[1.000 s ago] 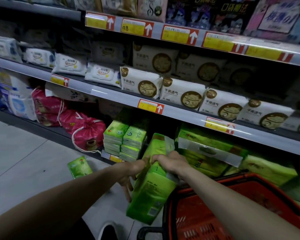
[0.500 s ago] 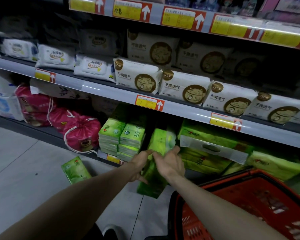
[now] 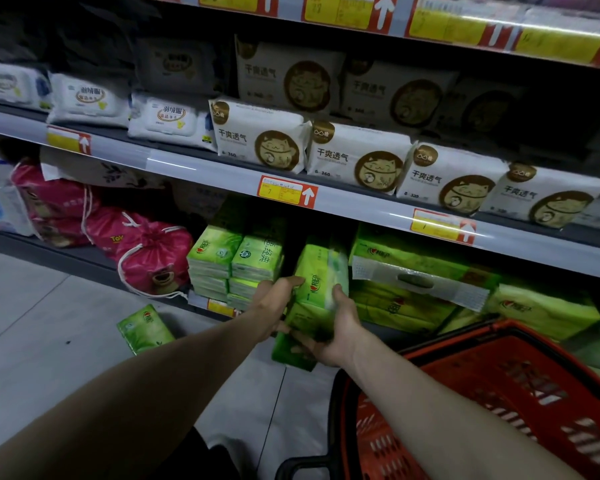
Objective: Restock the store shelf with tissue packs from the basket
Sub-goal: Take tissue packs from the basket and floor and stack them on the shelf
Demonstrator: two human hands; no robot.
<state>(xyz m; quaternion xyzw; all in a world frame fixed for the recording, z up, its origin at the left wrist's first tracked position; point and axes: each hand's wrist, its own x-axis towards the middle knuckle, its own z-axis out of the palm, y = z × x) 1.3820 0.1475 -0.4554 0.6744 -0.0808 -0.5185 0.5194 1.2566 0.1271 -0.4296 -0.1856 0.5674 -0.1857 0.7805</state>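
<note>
Green plastic-wrapped tissue bundle [image 3: 317, 282], long and soft, is gripped by both hands. The left hand [image 3: 274, 303] curls its fingers round the left edge, and the right hand [image 3: 340, 327] cups the right side and underside. The bundle stands tilted just right of the stack of small green tissue packs [image 3: 234, 261], at the gap on the dark bottom shelf [image 3: 80, 259], and looks not yet seated. One small green pack [image 3: 145, 329] lies on the floor left of that stack. The red plastic basket [image 3: 499, 341] sits well right of it; whether more packs wait inside I cannot tell.

red basket [image 3: 465, 362] — 1 | floor tissue pack [image 3: 146, 329] — 1 | held tissue pack [image 3: 317, 275] — 1 | cat-print packs [image 3: 257, 136], front row, whole — 4
</note>
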